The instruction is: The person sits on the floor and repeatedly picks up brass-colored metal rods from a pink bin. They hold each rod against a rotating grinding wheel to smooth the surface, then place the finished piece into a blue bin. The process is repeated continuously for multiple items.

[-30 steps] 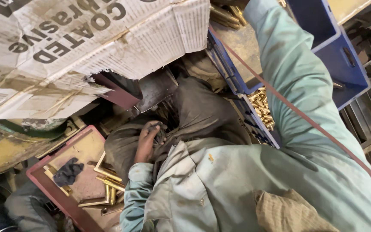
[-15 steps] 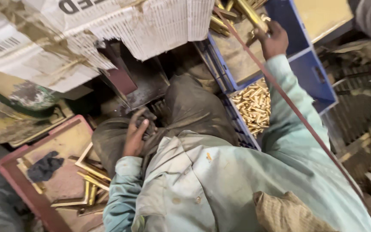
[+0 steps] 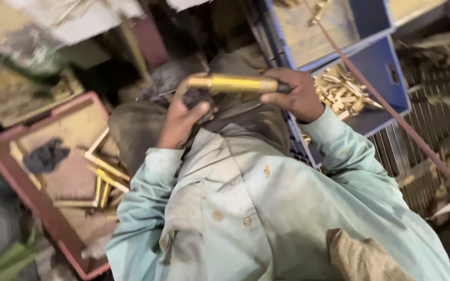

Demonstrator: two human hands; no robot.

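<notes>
Head view, right hand [image 3: 295, 93] grip around smooth brass rod [image 3: 233, 83], left hand [image 3: 180, 117] steadying tip.

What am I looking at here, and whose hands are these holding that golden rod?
There is no machine: a person wears a camera on the head, so the one picture looks down over their own chest and arms in a pale green shirt. The right hand grips one end of a brass-coloured rod, held level in front of the body. The left hand meets the rod's other end, with something dark under its fingers; the blur hides what it is. Beside the right arm stands a blue crate with a heap of small brass pieces. Near the left arm lies a reddish tray with a few brass strips and a dark rag.
</notes>
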